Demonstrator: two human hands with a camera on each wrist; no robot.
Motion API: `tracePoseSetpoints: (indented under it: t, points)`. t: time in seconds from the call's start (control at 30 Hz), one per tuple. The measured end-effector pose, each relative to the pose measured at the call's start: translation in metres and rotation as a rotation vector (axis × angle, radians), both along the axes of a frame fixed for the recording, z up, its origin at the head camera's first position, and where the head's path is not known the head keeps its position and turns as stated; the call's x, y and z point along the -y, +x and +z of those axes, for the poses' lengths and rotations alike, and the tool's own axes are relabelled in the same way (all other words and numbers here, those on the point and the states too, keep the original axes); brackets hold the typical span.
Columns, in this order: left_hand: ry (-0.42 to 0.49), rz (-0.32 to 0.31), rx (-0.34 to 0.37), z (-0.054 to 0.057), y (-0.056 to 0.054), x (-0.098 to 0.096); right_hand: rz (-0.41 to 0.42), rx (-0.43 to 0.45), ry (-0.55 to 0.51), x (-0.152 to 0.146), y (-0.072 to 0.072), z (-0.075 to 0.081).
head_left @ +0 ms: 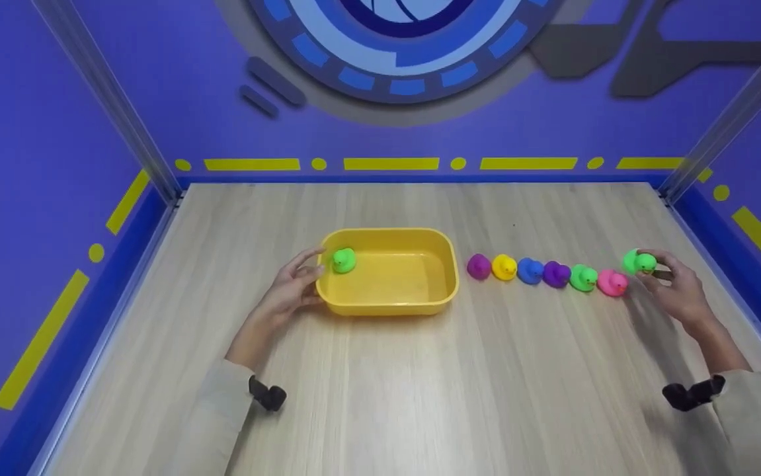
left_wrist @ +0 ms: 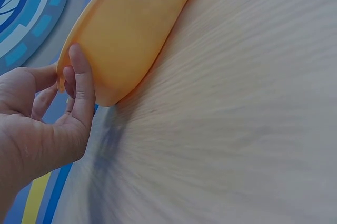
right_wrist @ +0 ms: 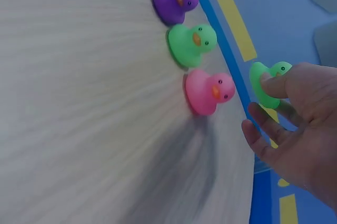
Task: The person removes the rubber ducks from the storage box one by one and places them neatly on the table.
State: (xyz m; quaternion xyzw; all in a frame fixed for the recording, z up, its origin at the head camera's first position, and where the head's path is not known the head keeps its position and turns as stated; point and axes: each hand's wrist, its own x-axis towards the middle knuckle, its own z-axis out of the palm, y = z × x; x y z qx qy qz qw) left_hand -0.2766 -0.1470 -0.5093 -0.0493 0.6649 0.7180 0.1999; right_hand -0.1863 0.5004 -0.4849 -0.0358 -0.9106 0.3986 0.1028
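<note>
My left hand (head_left: 291, 287) grips the left end of a yellow plastic basin (head_left: 390, 309), thumb and fingers at its rim. Inside the basin, near that end, sits a green rubber duck (head_left: 344, 260). At the right, my right hand (head_left: 679, 291) pinches another green rubber duck (right_wrist: 266, 84) between thumb and fingers, held above the table. Just left of that hand a pink rubber duck (head_left: 612, 283) ends a row on the table. In the right wrist view the pink duck stands below the held one's level, with a green duck (right_wrist: 192, 45) beside it.
The row runs left from the pink duck through a green, a purple (head_left: 557, 274), a blue (head_left: 530, 271) and a yellow duck (head_left: 504, 267) to a magenta-purple duck (head_left: 479, 266) near the basin's right end. Blue printed panels (head_left: 393, 142) enclose the wooden table (head_left: 380, 390).
</note>
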Motion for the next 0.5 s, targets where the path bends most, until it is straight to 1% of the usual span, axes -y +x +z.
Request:
tracePoseSetpoints:
  t: [0.27,0.5]
  points:
    - [-0.003,0.009,0.0,0.0,0.001,0.002,-0.038,0.019,0.004,-0.008,0.007,-0.014]
    - [-0.02,0.001,-0.017,0.0,0.001,0.001,-0.066,0.081,0.053,-0.011,0.01,-0.024]
